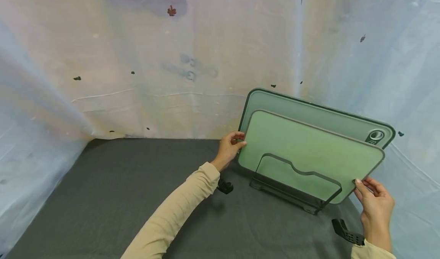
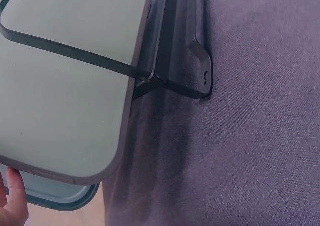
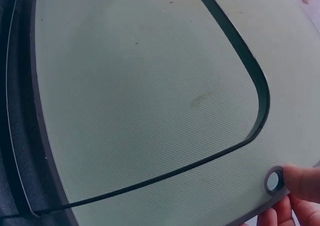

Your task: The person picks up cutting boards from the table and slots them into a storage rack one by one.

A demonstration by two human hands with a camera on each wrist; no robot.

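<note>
A light green cutting board (image 1: 309,152) with a grey rim stands on its long edge in a black metal rack (image 1: 288,194), leaning back. Behind it rises a larger, darker green cutting board (image 1: 309,114) with a ring-shaped hole at its right corner. My left hand (image 1: 228,149) pinches the front board's left edge, the thumb at the rim. At the opposite end my right hand (image 1: 377,205) pinches the right edge; in the right wrist view its thumb (image 3: 302,182) lies beside the board's small round hole (image 3: 273,180). The fingers behind the board are partly hidden.
The rack stands on a dark grey cloth-covered table (image 1: 137,190). A pale curtain (image 1: 206,60) with small leaf marks hangs behind and along both sides, close behind the boards. Black wrist straps (image 1: 348,234) show on both wrists.
</note>
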